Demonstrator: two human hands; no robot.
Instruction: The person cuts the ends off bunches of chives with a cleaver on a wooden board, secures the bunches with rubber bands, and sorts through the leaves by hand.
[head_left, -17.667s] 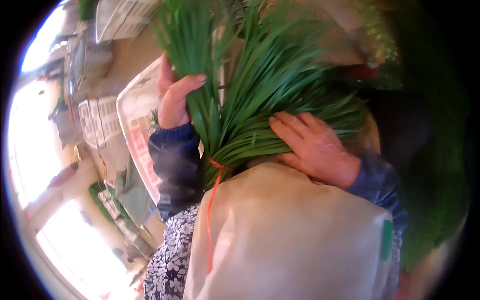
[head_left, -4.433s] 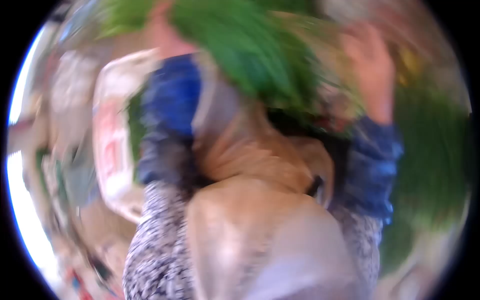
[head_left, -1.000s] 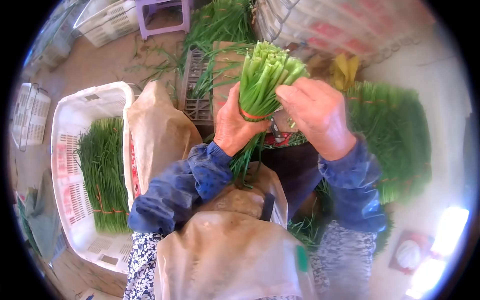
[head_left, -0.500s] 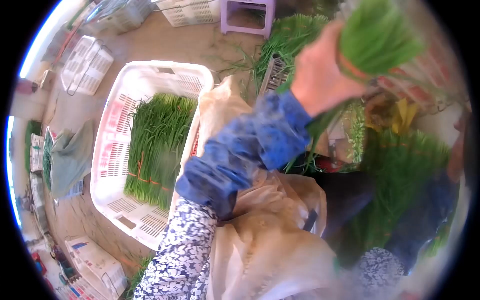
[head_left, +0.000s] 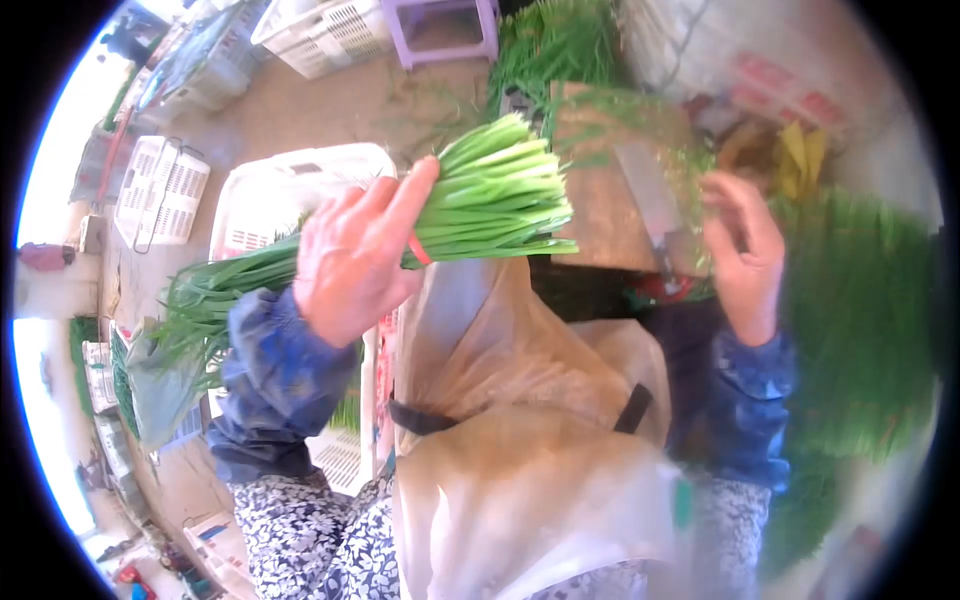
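My left hand (head_left: 360,240) is closed around a bunch of garlic chives (head_left: 500,190), tied with a red band. The pale stem ends point right, and the dark leaves trail left over the white crate (head_left: 300,168). On the right, my right hand (head_left: 745,250) is raised with its fingers apart and slightly curled, holding nothing. It is beside a wooden board (head_left: 590,200), on which a broad-bladed knife (head_left: 642,185) lies, its handle toward me.
More chives stand in a blurred mass (head_left: 860,320) at the right, and loose ones lie in a heap (head_left: 560,50) behind the board. A purple stool (head_left: 440,60) and white baskets (head_left: 160,190) are on the floor. A beige apron (head_left: 520,450) covers my lap.
My left hand has swung from the upper right to the left, carrying the chives over the crate. The board and knife are now uncovered, and my right hand has come into clear view.
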